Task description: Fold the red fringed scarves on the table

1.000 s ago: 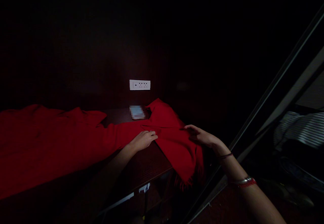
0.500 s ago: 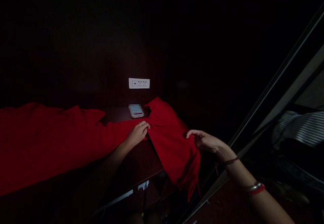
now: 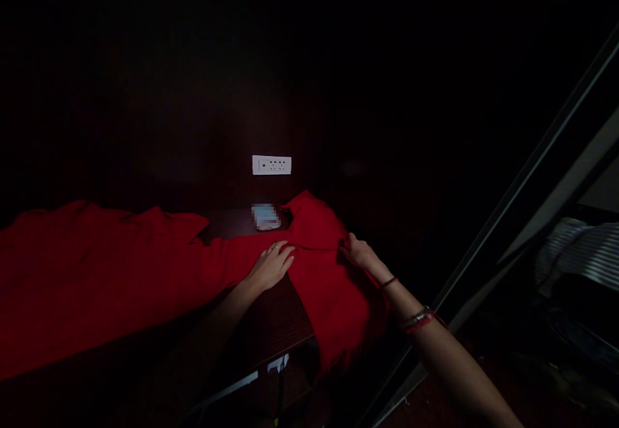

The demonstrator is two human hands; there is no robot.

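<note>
in the head view, the red cloth point(image 3: 184, 280) stretches along the desk point(image 3: 273, 325) from the left edge of the frame to just right of the lower centre, where its fringed end hangs over the front edge. it is rumpled at the left, narrows in the middle and spreads out again under the hands.

the left hand point(image 3: 273, 265), with a ring on one finger, rests on the narrow stretch near the centre, its fingers loosely spread and slightly bent over the fabric. the right hand point(image 3: 358, 252), right of centre, touches the cloth near its right side with curled fingers; the dark hides whether they pinch it. a dark cord point(image 3: 389, 282) and a bracelet with red strands point(image 3: 420, 320) circle that arm.

behind the left hand, near the centre, a phone-like object point(image 3: 265, 217) with a blurred face lies on the desk, just beside the cloth. above it a white socket panel point(image 3: 271, 165) sits on the dark wall. striped fabric point(image 3: 587, 251) shows at the right edge of the frame.
</note>
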